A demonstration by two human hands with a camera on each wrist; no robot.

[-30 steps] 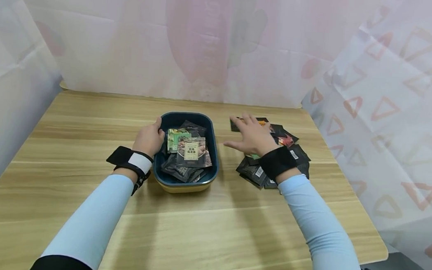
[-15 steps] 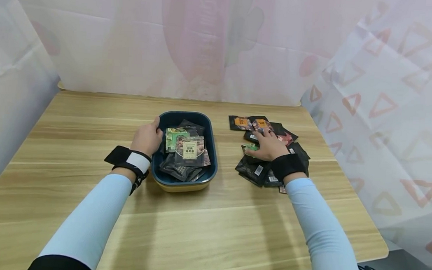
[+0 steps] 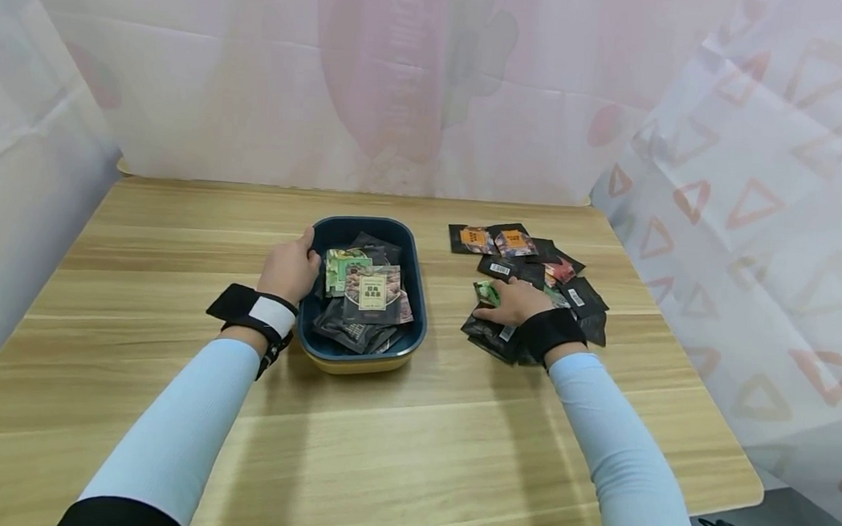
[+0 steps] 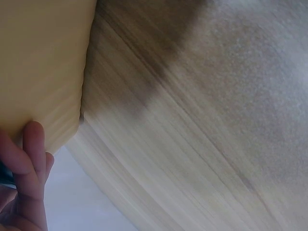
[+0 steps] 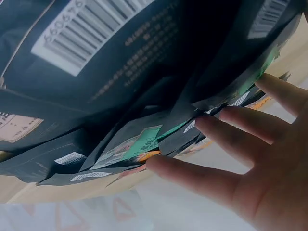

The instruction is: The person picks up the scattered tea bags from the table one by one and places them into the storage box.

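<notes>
The right hand (image 3: 516,301) rests on the near-left part of a loose pile of dark sachets (image 3: 535,290), which lies on the wooden table (image 3: 177,232) to the right of the tub. Its fingers curl down onto a green-printed sachet (image 3: 487,293) at the left edge of that pile; the sachet sits directly under the fingertips, on their left and slightly far side. In the right wrist view the fingers (image 5: 226,139) are spread apart and reach into the overlapping packets, touching their edges, but whether they have actually closed on the green one I cannot tell from these views. The sachet's long axis cannot be read, as the hand covers most of it. The left hand (image 3: 290,269) grips the left rim of the dark blue tub (image 3: 418,311), thumb over the edge and fingers (image 4: 33,159) lying against the yellow outer wall. The tub stands between the two hands and already holds several sachets (image 3: 368,296). The right hand is plainly the nearer one to the pile; the left is well apart from it, with the tub in between. Patterned translucent sheeting (image 3: 758,195) encloses the table at the far and right sides.
</notes>
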